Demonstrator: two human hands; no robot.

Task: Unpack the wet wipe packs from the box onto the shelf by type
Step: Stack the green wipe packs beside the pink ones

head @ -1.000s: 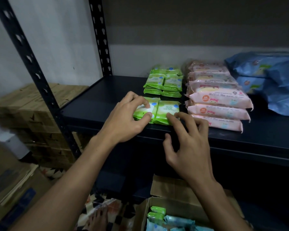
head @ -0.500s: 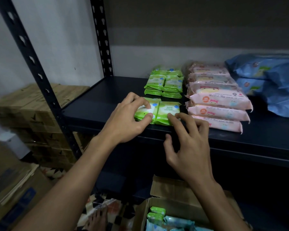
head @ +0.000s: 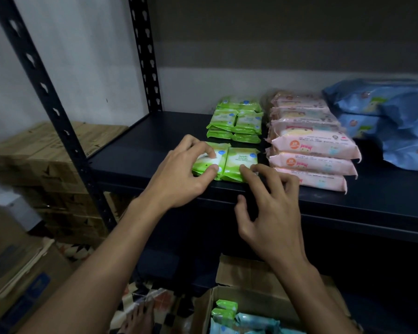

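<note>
Dark metal shelf (head: 140, 150), front edge at mid-frame. Blue packs (head: 391, 121) piled at far right, pink packs (head: 309, 145) stacked just left of them, green packs (head: 237, 121) stacked behind. Open cardboard box (head: 249, 276) on the floor below, green and teal packs inside. Left hand (head: 179, 179) gripping the left front green pack (head: 209, 161), thumb and fingers (head: 203, 148) curled round it. Right hand (head: 270, 206) with loosely spread fingertips resting on the near edge of the right front green pack (head: 240, 162), touching its neighbour.
</note>
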